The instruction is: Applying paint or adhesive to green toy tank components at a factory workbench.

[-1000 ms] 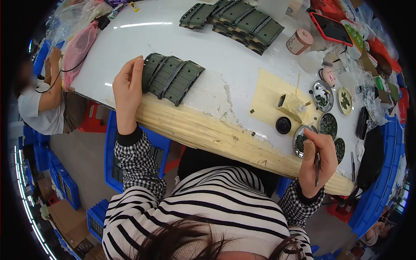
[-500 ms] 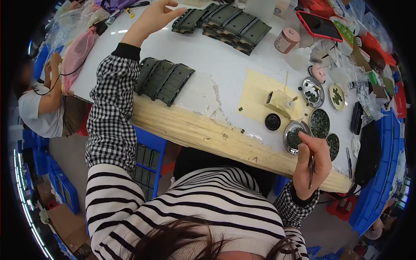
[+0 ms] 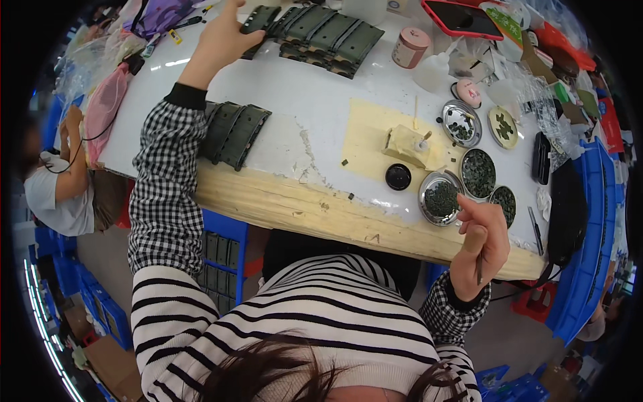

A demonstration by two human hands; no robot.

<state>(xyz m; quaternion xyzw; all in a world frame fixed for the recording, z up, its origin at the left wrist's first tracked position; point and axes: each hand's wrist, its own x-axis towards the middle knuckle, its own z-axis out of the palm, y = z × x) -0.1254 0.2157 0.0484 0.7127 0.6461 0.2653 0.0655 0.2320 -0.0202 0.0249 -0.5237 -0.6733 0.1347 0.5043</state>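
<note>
My left hand [image 3: 224, 41] reaches to the far left of the table, fingers spread, its thumb at a dark green curved panel [image 3: 262, 20]. The fingertips are partly cut off by the upper edge. Beside that panel lies a row of similar ribbed green panels [image 3: 329, 37]; another group of panels [image 3: 234, 134] sits nearer, by my left sleeve. My right hand [image 3: 481, 244] is closed round a thin metal tool [image 3: 479, 271], mostly hidden, its end showing below the palm. The pinched fingertips are beside a round metal dish [image 3: 441, 199] of small dark green pieces.
More dishes [image 3: 478, 173] of green pieces stand at the right. A taped block [image 3: 405, 146] and black round cap [image 3: 398, 176] are near yellow paper [image 3: 362, 137]. A pink jar [image 3: 410, 48] and red-edged phone [image 3: 462, 19] lie farther back. Another person [image 3: 63, 187] sits at left.
My left hand has moved right, up to the end panel of the far row. My right hand stays near the dishes, still gripping the tool. The whole view has shifted slightly.
</note>
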